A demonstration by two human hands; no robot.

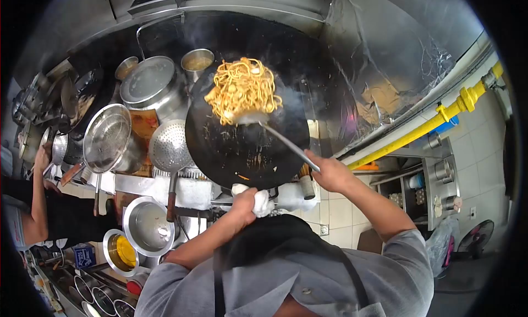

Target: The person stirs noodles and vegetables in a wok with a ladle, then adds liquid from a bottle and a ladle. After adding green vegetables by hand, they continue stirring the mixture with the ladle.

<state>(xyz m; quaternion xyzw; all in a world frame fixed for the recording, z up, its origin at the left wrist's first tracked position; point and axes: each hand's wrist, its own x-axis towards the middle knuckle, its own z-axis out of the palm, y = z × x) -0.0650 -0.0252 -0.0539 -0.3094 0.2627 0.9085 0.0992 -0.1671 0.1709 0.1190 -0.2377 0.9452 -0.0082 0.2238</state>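
Note:
My right hand (331,174) is closed around the handle of a long metal wok spatula (289,145). Its head lies at the near edge of a heap of yellow-brown noodles (242,88), partly covered by them. The noodles sit toward the far side of a large black wok (247,163), with small scraps stuck to the bare near part. My left hand (245,204) grips a folded white cloth (263,203) at the wok's near rim. Whatever part of the wok the cloth covers is hidden.
Left of the wok are a perforated skimmer (169,146), a mesh strainer (107,138) and a lidded pot (147,81). Steel pots (148,226) stand lower left. Another person's arm (38,198) reaches in at far left. A yellow gas pipe (418,138) slants along the right.

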